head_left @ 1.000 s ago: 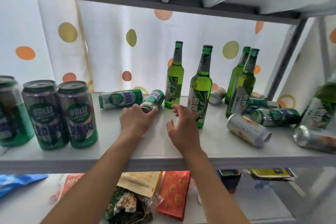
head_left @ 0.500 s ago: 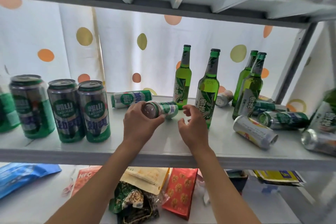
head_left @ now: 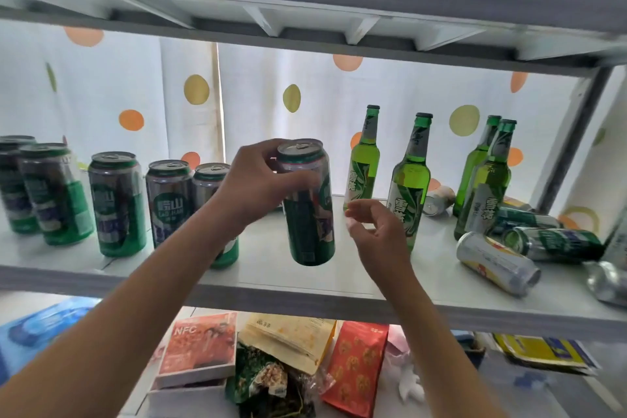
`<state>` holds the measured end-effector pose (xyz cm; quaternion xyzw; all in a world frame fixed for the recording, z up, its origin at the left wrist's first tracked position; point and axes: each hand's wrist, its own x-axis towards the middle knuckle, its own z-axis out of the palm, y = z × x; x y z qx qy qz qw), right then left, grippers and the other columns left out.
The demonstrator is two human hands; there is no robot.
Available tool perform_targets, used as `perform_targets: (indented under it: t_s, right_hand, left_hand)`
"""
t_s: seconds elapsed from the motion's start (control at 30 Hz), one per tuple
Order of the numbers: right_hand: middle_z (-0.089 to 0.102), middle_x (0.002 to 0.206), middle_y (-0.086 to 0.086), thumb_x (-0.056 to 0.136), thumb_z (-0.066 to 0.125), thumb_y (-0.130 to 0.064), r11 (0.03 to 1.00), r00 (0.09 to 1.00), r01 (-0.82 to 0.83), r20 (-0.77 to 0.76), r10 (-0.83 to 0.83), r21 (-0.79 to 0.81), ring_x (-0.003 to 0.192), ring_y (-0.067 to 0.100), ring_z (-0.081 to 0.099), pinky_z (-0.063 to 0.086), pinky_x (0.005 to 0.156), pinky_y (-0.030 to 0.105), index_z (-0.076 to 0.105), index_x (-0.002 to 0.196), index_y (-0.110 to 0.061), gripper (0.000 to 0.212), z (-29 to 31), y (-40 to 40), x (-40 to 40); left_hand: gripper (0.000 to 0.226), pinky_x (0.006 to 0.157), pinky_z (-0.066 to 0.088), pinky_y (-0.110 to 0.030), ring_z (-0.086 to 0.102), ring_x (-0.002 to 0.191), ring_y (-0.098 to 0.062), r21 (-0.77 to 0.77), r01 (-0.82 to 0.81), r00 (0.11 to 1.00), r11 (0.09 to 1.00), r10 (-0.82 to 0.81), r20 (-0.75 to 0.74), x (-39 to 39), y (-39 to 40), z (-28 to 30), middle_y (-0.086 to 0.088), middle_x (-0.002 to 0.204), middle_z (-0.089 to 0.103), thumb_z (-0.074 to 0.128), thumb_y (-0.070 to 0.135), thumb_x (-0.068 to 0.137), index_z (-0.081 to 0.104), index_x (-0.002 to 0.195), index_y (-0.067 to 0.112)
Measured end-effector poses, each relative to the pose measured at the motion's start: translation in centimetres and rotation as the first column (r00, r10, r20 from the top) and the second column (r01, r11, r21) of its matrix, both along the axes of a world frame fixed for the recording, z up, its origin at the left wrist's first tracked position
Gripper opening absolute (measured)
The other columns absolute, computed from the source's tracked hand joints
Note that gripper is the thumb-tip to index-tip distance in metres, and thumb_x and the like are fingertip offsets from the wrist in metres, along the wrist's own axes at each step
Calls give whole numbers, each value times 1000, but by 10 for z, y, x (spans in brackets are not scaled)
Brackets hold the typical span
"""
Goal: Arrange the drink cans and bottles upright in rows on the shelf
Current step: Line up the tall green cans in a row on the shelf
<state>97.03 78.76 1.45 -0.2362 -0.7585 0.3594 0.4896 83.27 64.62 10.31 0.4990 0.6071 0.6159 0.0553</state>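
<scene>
A: Left hand (head_left: 261,185)?
B: Wrapped round the upper part of a green can (head_left: 310,204), fingers curled across its front. Can upright, top up, held clear above the shelf (head_left: 305,295), near the front edge.

A: Right hand (head_left: 376,234)?
B: Holding nothing. Fingers loosely bent, just right of the can, not touching it.

A: Standing cans (head_left: 117,204)?
B: Lined up on the left of the shelf, all upright, tops up. Nearest one to the held can partly hidden behind the left forearm.

A: Bottles (head_left: 409,187)?
B: Four green ones upright, right of the held can: two near the middle, two further right, close together, one overlapping the other.

A: Anything lying down?
B: Several cans on their sides at the right. A silver can (head_left: 495,261) near the front edge, open end toward the camera. A green one (head_left: 553,243) behind it. Another small one (head_left: 437,200) at the back between the bottle pairs. One more cut off at the right edge, blurred.

A: Below?
B: Snack packs (head_left: 356,366) and a box (head_left: 200,346) on the lower level.

A: Behind?
B: White curtain (head_left: 101,85) with orange and yellow dots.
</scene>
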Motion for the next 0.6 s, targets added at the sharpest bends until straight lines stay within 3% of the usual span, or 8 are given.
perform_targets:
  t_s: [0.07,0.13,0.2,0.23,0.37,0.47,0.6]
  right_hand:
    - [71,105,-8,90,67,-12,983,984,-172,24,174,-66,98,0,64,55,87,28,65,115,-19,26,14,-11,3]
    - [70,117,-2,87,71,-14,878,899,-430,-14,437,-211,113,10,64,52,98,41,59,126,-18,41,26,-16,10]
    - [67,126,3,84,71,-10,720,758,-633,-40,651,-284,121,17,60,49,101,39,53,134,-16,54,33,-19,17]
    - [67,127,3,83,71,-6,686,719,-671,-20,695,-283,123,18,59,49,99,36,53,135,-16,56,35,-21,18]
    - [66,127,7,82,70,8,675,690,-681,59,721,-283,122,22,59,49,100,39,55,134,-11,57,33,-26,10]
    - [67,124,10,80,71,11,675,687,-677,76,723,-293,119,24,61,51,99,40,57,130,-6,55,30,-29,3]
    - [71,114,9,73,78,9,712,723,-647,74,686,-273,112,26,64,52,96,43,63,122,-8,54,24,-30,-6]
  left_hand:
    - [33,67,53,-17,68,80,-7,-9,81,997,997,-81,-18,-2,-7,9,5,89,75,77,21,64,72,96,26]
    - [34,70,51,-15,68,82,-3,-49,135,988,990,-138,-63,-5,-12,15,7,92,75,78,18,66,72,99,26]
    - [45,77,50,-18,68,92,-4,-114,150,979,982,-164,-119,-9,-18,17,10,98,74,79,26,61,71,106,27]
    - [52,79,49,-21,68,96,-5,-144,151,975,978,-172,-143,-11,-20,18,11,101,73,78,31,58,70,109,28]
    - [53,86,48,-28,66,103,-8,-197,193,953,961,-231,-195,-14,-24,22,11,105,73,78,30,58,69,111,27]
    - [49,93,47,-29,64,108,-12,-252,240,919,938,-303,-252,-14,-25,26,8,109,72,76,17,64,68,112,25]
    - [52,100,45,-35,62,111,-11,-320,224,895,921,-324,-307,-18,-27,28,7,112,71,78,18,68,66,118,22]
